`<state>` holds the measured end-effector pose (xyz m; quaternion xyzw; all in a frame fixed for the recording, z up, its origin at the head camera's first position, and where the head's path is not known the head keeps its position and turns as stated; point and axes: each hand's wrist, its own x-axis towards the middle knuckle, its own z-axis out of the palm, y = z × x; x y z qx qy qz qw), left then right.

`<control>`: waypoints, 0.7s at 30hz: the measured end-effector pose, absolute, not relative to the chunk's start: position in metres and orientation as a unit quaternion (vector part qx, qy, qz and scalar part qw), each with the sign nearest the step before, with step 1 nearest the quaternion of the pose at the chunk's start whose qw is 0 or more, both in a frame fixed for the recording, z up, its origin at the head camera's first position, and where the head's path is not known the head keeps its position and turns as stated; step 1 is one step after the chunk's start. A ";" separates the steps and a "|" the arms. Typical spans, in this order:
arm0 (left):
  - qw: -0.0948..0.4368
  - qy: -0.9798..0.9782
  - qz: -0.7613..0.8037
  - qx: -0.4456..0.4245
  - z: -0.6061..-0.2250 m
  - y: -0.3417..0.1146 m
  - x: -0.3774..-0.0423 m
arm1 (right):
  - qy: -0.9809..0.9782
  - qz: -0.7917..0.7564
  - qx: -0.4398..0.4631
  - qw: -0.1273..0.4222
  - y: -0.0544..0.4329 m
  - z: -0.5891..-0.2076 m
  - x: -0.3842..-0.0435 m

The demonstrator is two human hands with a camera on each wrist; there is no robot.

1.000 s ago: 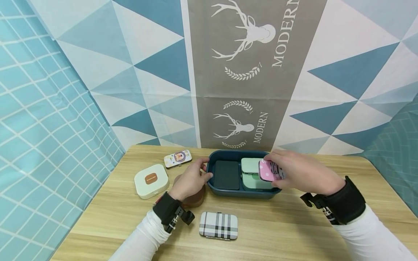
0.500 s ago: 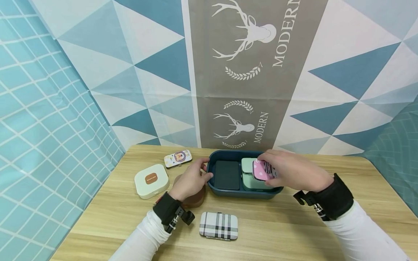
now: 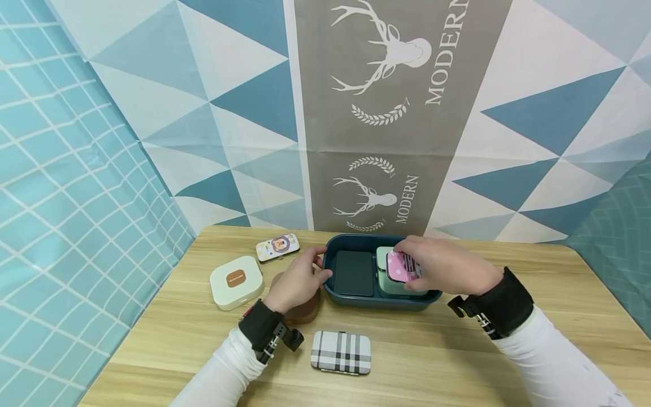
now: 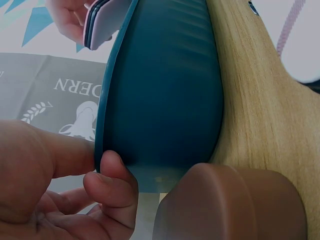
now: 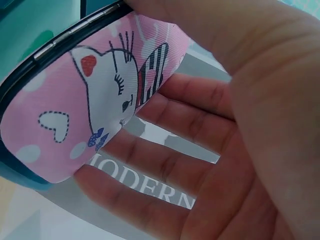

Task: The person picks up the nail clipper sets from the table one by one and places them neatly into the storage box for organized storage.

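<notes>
A dark blue oblong basket stands at the back of the wooden table. My left hand pinches its left rim between thumb and fingers; the left wrist view shows the thumb on the basket's wall. In my right hand is a pink hard case, tilted over the basket's right half. The right wrist view shows a cat and heart print on the pink case, held between thumb and fingertips. Under it in the basket lie two pale green cases. A dark flat case fills the left half.
A brown rounded case sits under my left hand, partly hidden. Left of it lies a cream case with a brown label. A slim bear-print case lies behind, and a plaid case in front. A patterned cloth backs the table.
My right hand has moved left with the pink case, which now covers more of the pale green cases. The left hand stays on the basket's rim.
</notes>
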<state>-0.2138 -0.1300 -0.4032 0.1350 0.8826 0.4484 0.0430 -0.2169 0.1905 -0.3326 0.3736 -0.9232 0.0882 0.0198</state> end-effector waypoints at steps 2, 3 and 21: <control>0.043 0.883 0.448 0.135 -0.403 -0.130 -0.214 | -0.921 0.089 0.378 0.018 0.189 -0.334 -0.218; 0.043 0.883 0.448 0.134 -0.403 -0.130 -0.214 | -0.920 0.089 0.380 0.017 0.189 -0.335 -0.219; 0.042 0.882 0.449 0.138 -0.405 -0.130 -0.214 | -0.916 0.092 0.389 -0.031 0.180 -0.345 -0.225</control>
